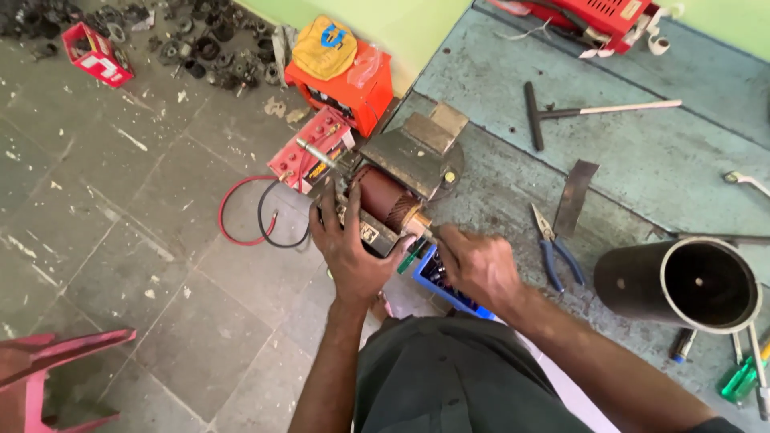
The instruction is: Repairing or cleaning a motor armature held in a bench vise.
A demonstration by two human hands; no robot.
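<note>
— What are the hands on?

— The left hand (350, 244) lies over a motor rotor (383, 199) with copper-brown windings, its fingers (327, 210) spread and wrapped around the near end. The rotor sits at the near left edge of the blue surface (642, 160), clamped under a metal vise (413, 148).

— And the right hand?

— The right hand (475, 265) is closed into a loose fist on a green-handled screwdriver (414, 253), whose tip points at the rotor's brass-coloured end.

— Any containers?

— A small blue tray (439, 285) sits just under the right hand, holding dark small parts (too small to tell what). To the right lies a black metal cylinder (682, 282) on its side, open end toward the camera, with a bare dark inside. Far left on the floor is a red crate (95, 54) among scattered black parts.

— What else is around?

— Blue-handled pliers (553, 244) and a flat metal strip (576, 196) lie between the rotor and the cylinder. A T-shaped wrench (593, 111) lies farther off. On the floor beside the surface stands an orange battery (345, 84) with a yellow cloth on top, and red and black cables (257, 216) curl nearby.
</note>
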